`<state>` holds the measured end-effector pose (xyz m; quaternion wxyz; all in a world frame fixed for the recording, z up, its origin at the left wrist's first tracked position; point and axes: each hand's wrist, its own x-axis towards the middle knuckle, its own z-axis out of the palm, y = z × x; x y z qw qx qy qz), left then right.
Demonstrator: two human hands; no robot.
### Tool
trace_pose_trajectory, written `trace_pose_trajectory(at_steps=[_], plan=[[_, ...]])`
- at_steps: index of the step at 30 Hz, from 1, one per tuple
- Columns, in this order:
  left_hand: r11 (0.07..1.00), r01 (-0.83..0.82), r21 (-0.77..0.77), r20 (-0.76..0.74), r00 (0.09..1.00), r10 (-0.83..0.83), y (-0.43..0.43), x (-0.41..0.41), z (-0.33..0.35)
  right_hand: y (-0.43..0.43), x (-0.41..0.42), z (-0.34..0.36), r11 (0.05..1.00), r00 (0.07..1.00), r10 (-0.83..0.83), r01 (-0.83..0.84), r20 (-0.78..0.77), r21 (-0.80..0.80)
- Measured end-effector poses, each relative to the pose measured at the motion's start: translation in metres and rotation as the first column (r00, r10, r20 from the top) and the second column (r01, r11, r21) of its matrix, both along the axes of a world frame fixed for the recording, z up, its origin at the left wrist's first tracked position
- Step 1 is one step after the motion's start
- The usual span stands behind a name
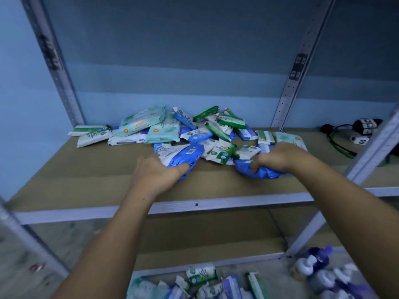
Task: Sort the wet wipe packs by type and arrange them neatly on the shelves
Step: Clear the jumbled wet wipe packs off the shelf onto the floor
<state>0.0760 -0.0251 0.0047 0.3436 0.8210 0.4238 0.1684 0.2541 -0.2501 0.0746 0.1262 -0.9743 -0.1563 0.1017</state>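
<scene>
A jumbled pile of wet wipe packs [216,130] lies on the brown shelf board [86,175]: blue, green-and-white, and larger pale mint packs [142,124]. My left hand [155,171] grips a blue pack [187,156] at the pile's front edge. My right hand [278,158] curls round another blue pack [259,172] at the front right. Two white-and-green packs [92,134] sit apart at the left.
Grey metal uprights [295,78] frame the shelf, with a rail [194,206] along its front. A black device with green cables [354,134] lies on the right shelf. More wipe packs [203,281] and purple bottles [319,268] sit on lower levels.
</scene>
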Motion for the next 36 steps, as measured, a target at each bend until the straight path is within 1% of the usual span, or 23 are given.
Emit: trace_pose_trajectory(at_steps=[2,5,7,8,10,13,15,18,21,23,26,29,32,34,36], plan=[[0.999,0.041,0.017,0.05,0.998,-0.042,-0.015,-0.02,0.0,-0.015,-0.027,0.01,0.997,1.0,0.003,-0.001,-0.023,0.075],[0.988,0.147,0.05,0.125,0.98,-0.152,-0.038,-0.048,-0.006,-0.04,-0.068,0.01,0.975,0.995,0.005,0.017,-0.098,0.22],[0.972,0.233,0.029,0.168,0.958,-0.234,-0.057,-0.066,-0.008,-0.058,-0.095,0.004,0.948,0.99,0.019,0.026,-0.139,0.317],[0.962,0.273,0.02,0.18,0.945,-0.272,-0.064,-0.073,-0.009,-0.068,-0.107,-0.001,0.925,0.983,0.057,0.014,-0.174,0.38],[0.94,0.339,0.03,0.159,0.927,-0.339,-0.075,-0.085,-0.014,-0.091,-0.127,-0.015,0.882,0.958,0.134,0.002,-0.254,0.472],[0.891,0.453,0.022,0.054,0.89,-0.453,-0.08,-0.096,-0.029,-0.12,-0.142,-0.043,0.85,0.909,0.147,0.085,-0.39,0.52],[0.864,0.504,-0.011,-0.042,0.863,-0.504,-0.082,-0.098,-0.043,-0.128,-0.136,-0.069,0.892,0.9,0.099,0.108,-0.424,0.439],[0.871,0.487,-0.062,-0.159,0.857,-0.491,-0.085,-0.095,-0.08,-0.122,-0.122,-0.113,0.954,0.888,0.035,0.107,-0.458,0.28],[0.879,0.457,-0.139,-0.263,0.838,-0.478,-0.084,-0.088,-0.134,-0.103,-0.115,-0.152,0.969,0.867,0.016,0.108,-0.498,0.22],[0.882,0.436,-0.176,-0.322,0.821,-0.471,-0.083,-0.083,-0.17,-0.085,-0.11,-0.178,0.978,0.857,0.037,0.076,-0.515,0.197],[0.879,0.421,-0.225,-0.364,0.8,-0.477,-0.086,-0.076,-0.211,-0.063,-0.099,-0.23,0.997,0.856,0.029,0.01,-0.516,0.073],[0.878,0.405,-0.255,-0.44,0.76,-0.478,-0.081,-0.066,-0.248,-0.05,-0.095,-0.284,0.993,0.816,0.015,-0.08,-0.579,-0.086],[0.862,0.41,-0.298,-0.507,0.697,-0.507,-0.076,-0.062,-0.285,-0.046,-0.095,-0.326,0.968,0.818,0.008,-0.15,-0.575,-0.2],[0.855,0.418,-0.308,-0.526,0.673,-0.519,-0.077,-0.063,-0.304,-0.044,-0.097,-0.352,0.947,0.82,0.016,-0.196,-0.572,-0.256],[0.842,0.432,-0.324,-0.523,0.66,-0.54,-0.079,-0.066,-0.323,-0.04,-0.101,-0.376,0.94,0.822,0.012,-0.204,-0.57,-0.274]])
